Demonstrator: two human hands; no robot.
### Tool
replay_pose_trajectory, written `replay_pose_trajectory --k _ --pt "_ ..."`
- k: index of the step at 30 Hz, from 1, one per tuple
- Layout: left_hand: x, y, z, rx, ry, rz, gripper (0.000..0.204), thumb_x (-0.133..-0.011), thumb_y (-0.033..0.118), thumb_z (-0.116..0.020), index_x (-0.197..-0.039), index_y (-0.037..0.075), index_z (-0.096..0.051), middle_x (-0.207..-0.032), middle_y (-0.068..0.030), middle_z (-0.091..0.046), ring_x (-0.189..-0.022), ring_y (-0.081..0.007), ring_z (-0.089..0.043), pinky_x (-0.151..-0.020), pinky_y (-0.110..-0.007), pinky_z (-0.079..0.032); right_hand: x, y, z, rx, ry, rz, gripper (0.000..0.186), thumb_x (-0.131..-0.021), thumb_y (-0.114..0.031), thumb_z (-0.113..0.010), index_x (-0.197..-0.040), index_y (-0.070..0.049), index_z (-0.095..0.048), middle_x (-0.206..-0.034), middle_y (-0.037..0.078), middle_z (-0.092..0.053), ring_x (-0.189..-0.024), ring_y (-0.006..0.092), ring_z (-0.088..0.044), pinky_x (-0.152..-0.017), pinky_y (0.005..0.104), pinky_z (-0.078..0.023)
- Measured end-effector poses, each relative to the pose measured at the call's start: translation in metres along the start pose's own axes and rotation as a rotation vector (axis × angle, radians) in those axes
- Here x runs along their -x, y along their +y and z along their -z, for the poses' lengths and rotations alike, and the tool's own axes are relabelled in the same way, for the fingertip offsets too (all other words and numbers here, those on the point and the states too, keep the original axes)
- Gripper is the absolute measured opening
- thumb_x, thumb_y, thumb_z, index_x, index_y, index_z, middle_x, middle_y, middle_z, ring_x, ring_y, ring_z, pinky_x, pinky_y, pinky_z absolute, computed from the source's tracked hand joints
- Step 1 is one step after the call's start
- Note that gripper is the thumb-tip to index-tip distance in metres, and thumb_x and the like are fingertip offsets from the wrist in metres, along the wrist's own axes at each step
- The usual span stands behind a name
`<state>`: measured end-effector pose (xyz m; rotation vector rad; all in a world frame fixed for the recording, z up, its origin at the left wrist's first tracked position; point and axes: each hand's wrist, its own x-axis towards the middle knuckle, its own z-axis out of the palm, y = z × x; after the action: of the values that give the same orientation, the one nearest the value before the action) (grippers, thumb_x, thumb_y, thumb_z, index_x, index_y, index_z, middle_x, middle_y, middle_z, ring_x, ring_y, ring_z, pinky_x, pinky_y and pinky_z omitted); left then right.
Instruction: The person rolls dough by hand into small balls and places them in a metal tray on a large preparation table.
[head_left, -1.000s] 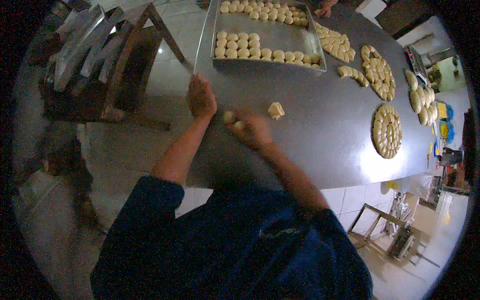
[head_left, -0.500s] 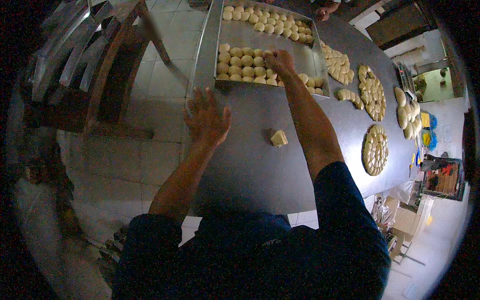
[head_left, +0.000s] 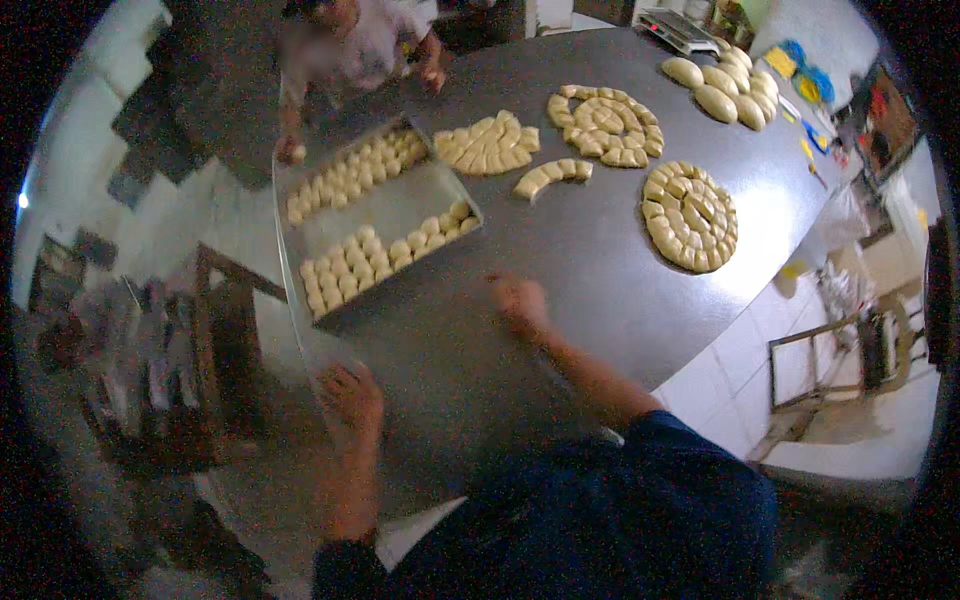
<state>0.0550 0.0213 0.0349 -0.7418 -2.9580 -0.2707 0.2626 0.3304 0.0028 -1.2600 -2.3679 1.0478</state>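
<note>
Smeared by motion, my right hand (head_left: 522, 308) is over the steel table (head_left: 440, 400), just right of the tray's near corner. Its fingers are too blurred to show whether they hold anything. My left hand (head_left: 352, 396) is by the table's left edge, below the tray, with fingers apart and nothing seen in them. Ahead of both hands lies a rectangular metal tray (head_left: 330, 232) with rows of round dough balls (head_left: 345, 268) along its near and far sides and a bare strip between. A short curved row of cut dough pieces (head_left: 552, 177) lies beyond my right hand.
Cut dough rounds (head_left: 692, 217) and a fan of dough pieces (head_left: 488, 145) lie farther along the table. Smooth dough lumps (head_left: 722, 85) sit near a scale (head_left: 680, 32) at the far right. Across the table, a co-worker (head_left: 350, 50) has one hand by the tray's far corner.
My view has swung, bringing the co-worker into sight. My right hand has left the dough balls in the tray and come back over the table. The loose dough piece is out of sight.
</note>
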Motion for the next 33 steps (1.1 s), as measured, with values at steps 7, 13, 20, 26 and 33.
replay_pose_trajectory --k 7,13,20,26,33 --pt "0.07 0.087 0.014 0.049 -0.037 -0.305 0.082 -0.099 0.057 -0.054 -0.16 0.007 -0.033 -0.167 -0.0261 -0.023 -0.148 -0.048 -0.031 -0.121 -0.065 -0.018 -0.194 0.171 0.227 0.296 0.638 -0.014 0.066 -0.089 -0.047 -0.07 -0.144 -0.014 -0.053 -0.095 0.017 -0.075 -0.087 0.0389 -0.072 -0.074 0.0516 -0.055" --pt "0.093 0.042 0.03 0.022 -0.017 -0.194 0.077 -0.101 0.053 -0.055 -0.158 0.006 -0.037 -0.166 -0.0243 -0.028 -0.149 -0.0442 -0.032 -0.123 -0.06 -0.015 -0.098 0.116 0.159 0.103 0.338 -0.014 0.038 -0.089 -0.043 -0.069 -0.111 -0.012 -0.066 -0.092 0.018 -0.074 -0.086 0.0421 -0.071 -0.073 0.0531 -0.055" --pt "0.094 0.147 0.012 0.885 -0.256 -0.017 0.058 -0.102 0.052 -0.055 -0.133 0.003 -0.056 -0.142 -0.0211 -0.05 -0.129 -0.0379 -0.048 -0.106 -0.05 -0.037 0.101 -0.017 0.087 -0.389 -0.303 0.35 0.049 -0.1 -0.046 -0.063 -0.128 -0.005 -0.069 -0.096 0.018 -0.072 -0.08 0.0301 -0.069 -0.075 0.044 -0.055" --pt "0.075 0.022 0.018 0.422 -0.294 -0.551 0.038 -0.1 0.043 -0.062 -0.099 0.005 -0.065 -0.105 -0.0166 -0.068 -0.091 -0.039 -0.066 -0.074 -0.054 -0.052 0.194 0.012 0.138 -0.182 -0.579 0.573 0.053 -0.1 -0.04 -0.062 -0.141 -0.006 -0.057 -0.118 0.021 -0.068 -0.108 0.0426 -0.064 -0.101 0.0516 -0.048" --pt "0.091 0.113 0.018 0.435 -0.093 -0.607 0.028 -0.096 0.033 -0.066 -0.11 0.008 -0.064 -0.116 -0.0178 -0.065 -0.105 -0.038 -0.062 -0.088 -0.053 -0.048 0.111 -0.02 0.087 0.512 -0.172 0.278 0.038 -0.094 -0.039 -0.065 -0.118 -0.009 -0.066 -0.121 0.015 -0.063 -0.117 0.0372 -0.054 -0.105 0.0505 -0.041"
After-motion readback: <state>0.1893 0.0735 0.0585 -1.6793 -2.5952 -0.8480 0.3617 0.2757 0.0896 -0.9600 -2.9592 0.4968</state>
